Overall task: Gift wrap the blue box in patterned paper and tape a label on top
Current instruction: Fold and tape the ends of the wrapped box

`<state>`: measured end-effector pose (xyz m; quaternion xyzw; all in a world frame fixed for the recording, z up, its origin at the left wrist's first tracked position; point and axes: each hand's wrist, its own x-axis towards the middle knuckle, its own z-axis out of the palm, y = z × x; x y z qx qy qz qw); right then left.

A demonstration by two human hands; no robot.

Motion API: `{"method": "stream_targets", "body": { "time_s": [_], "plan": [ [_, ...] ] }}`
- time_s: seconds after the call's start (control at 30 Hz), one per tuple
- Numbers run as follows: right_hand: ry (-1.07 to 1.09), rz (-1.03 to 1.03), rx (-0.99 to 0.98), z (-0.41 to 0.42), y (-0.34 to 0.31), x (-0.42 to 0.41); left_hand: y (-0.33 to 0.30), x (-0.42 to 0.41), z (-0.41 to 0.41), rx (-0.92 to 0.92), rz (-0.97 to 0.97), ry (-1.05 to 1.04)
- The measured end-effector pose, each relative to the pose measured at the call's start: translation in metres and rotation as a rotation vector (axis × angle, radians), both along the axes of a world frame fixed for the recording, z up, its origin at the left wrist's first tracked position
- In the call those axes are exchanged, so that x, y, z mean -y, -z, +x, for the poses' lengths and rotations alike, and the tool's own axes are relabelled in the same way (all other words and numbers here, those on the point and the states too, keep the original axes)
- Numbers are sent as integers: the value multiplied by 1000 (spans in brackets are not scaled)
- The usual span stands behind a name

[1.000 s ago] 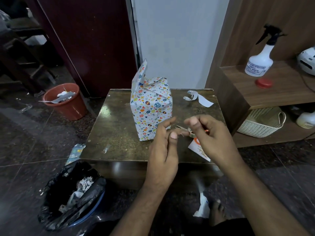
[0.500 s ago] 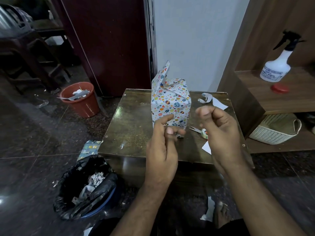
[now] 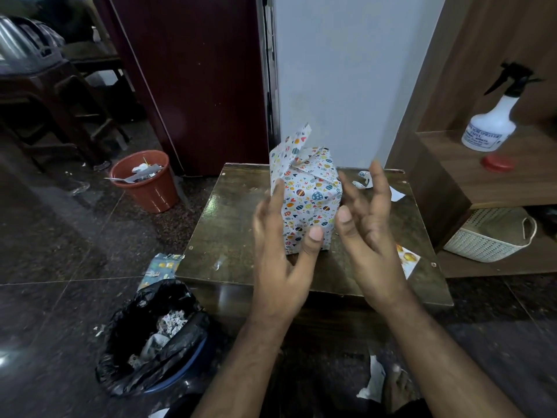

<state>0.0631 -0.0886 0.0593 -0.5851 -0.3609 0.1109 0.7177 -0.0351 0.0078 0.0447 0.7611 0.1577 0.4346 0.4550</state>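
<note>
**Wrapped box on desk, hands raised either side**

Box (image 3: 307, 200): upright near middle of desk (image 3: 241, 224), covered in patterned paper; one flap (image 3: 297, 140) standing up at top left, other top folds lying down.

Left hand (image 3: 278, 245): fingers spread and relaxed, holding nothing, in front of box's left edge; contact with box not discernible.

Right hand (image 3: 366, 224): fingers wide, loosely bent, holding nothing, in front of box's right side.

Printed paper piece (image 3: 408, 260): on desk's right near corner, partly hidden by right hand.

White scraps (image 3: 366, 178): far right of desk.

Floor: red bin (image 3: 144, 182) at left, black-lined bin (image 3: 153, 336) beside desk's near left corner.

Shelf: spray bottle (image 3: 494, 122), red cap (image 3: 497, 163).
</note>
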Motion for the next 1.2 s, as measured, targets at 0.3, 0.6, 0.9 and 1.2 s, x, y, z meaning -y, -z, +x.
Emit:
{"method": "stream_targets", "body": {
  "time_s": [0.3,0.6,0.9,1.2],
  "plan": [
    [219,-26,193,-10,-6,17,-5,1,-6,130,7,-42],
    [305,50,137,-3,-9,19,-9,10,-1,54,114,-21],
    [201,1,112,-7,-20,17,-19,11,-5,88,15,102],
    [76,-39,96,-9,-21,17,-24,13,-12,150,-61,-31]
  ]
}}
